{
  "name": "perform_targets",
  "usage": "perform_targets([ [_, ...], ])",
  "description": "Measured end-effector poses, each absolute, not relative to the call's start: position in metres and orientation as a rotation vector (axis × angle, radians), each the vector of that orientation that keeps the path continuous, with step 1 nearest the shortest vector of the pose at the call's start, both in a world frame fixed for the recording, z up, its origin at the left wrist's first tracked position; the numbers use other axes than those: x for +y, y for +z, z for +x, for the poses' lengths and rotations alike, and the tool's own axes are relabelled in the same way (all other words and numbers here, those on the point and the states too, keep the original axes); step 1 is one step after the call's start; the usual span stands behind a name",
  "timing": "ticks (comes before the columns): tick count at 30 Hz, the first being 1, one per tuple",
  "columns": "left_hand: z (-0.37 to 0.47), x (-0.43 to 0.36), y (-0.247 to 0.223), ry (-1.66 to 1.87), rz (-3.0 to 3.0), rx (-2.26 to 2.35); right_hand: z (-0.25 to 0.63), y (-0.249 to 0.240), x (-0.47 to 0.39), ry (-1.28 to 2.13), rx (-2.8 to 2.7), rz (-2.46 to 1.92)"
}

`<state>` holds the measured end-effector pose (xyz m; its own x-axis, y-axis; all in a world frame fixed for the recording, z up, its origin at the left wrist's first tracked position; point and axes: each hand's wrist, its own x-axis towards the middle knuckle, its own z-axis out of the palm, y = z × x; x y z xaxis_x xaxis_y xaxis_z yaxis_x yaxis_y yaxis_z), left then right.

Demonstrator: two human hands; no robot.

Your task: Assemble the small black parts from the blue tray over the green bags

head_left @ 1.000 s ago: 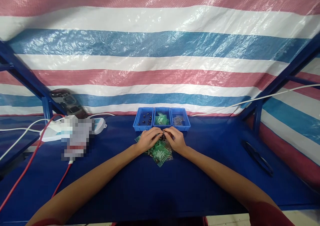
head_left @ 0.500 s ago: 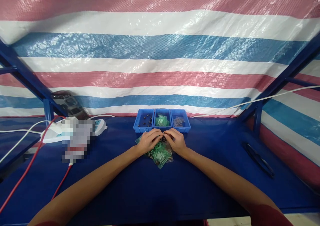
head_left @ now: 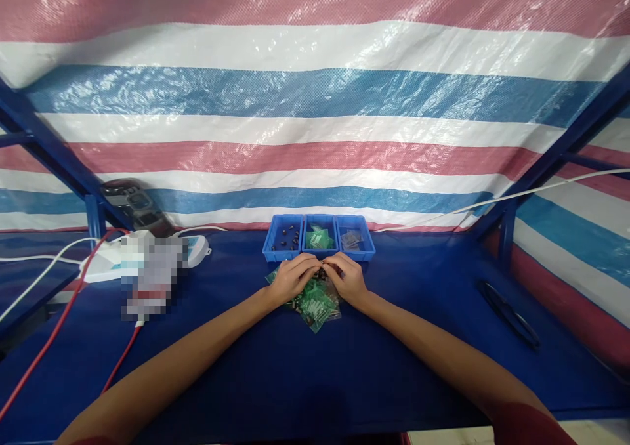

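Right sleeve (head_left: 526, 425) dark red; left sleeve (head_left: 96, 441) probably matching, barely in frame. Forearms (head_left: 433, 346) bare, hands (head_left: 293, 279) ungloved.

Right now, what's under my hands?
Green plastic packets show between your left hand and right hand, and stick out toward you. Whatever lies directly beneath the hands is covered, so I can't tell.

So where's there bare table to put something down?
Bare blue tabletop shows between the right hand and the black looped thing, and between the green bags and its near edge. It's crowded around the bags and left hand, at the blue bins just beyond, and around the power strip.
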<state>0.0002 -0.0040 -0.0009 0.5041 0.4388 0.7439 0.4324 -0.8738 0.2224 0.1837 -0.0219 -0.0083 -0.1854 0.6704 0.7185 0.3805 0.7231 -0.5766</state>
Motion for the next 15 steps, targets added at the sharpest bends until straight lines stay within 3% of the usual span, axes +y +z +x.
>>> perform_targets([
  [15,0.0023,0.0004,-0.0016,1.391,2.599,0.795,0.1862,-0.0084,-0.0211,0.338,-1.778,-0.862],
])
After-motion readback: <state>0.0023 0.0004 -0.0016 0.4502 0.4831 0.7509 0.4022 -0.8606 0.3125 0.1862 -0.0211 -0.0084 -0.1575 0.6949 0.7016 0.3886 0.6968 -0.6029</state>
